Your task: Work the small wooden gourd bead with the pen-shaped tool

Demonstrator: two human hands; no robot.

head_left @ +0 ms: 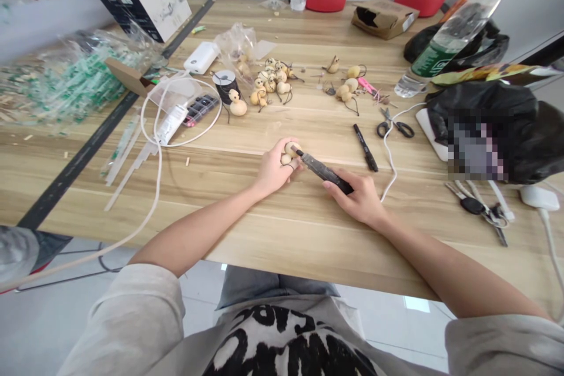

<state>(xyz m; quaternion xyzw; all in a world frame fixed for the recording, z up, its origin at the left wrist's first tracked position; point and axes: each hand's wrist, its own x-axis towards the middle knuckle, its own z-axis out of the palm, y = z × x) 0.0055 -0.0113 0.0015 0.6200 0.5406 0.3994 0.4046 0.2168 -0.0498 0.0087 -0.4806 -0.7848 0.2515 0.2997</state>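
My left hand [272, 171] is closed around a small pale gourd [292, 148] with a dark cord looped by it. In my right hand [359, 194] is a thick black pen-shaped tool [324, 173], gripped by its rear end. Its narrow tip points left and reaches the top of the gourd; I cannot tell whether it touches. A black marker [365, 147] lies to the right of the tool. Further back sits a cluster of small gourds [272, 79] with cords, some with drawn faces. Another gourd with a face [238, 104] stands beside a spool of black cord [225, 86].
Scissors [394, 126], a white cable [388, 155] and keys [484, 211] lie at right. Behind them are a bottle [445, 47] and a black bag [524, 123]. At left are a looped white cable [159, 170], clear strips [132, 158] and a bagged pile of green-white pieces [88, 70].
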